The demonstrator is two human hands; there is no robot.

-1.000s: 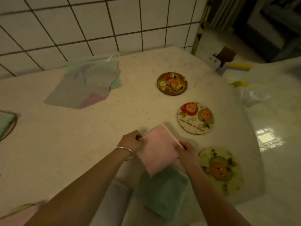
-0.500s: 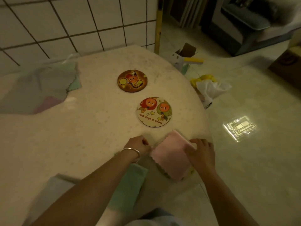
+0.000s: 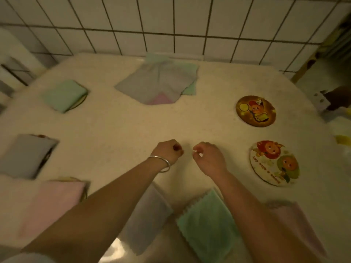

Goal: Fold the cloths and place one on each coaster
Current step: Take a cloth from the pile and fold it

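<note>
Two coasters (image 3: pixel 255 111) lie bare on the bench (image 3: pixel 117 133); both grips, left (image 3: pixel 168 151) and right (image 3: pixel 209 158), are clenched, holding nothing.

Speckled cream table (image 3: pixel 117 130), white-tiled wall (image 3: pixel 171 16), mint folded cloth (image 3: pixel 63 94), cartoon-printed coaster (image 3: pixel 255 111)
</note>
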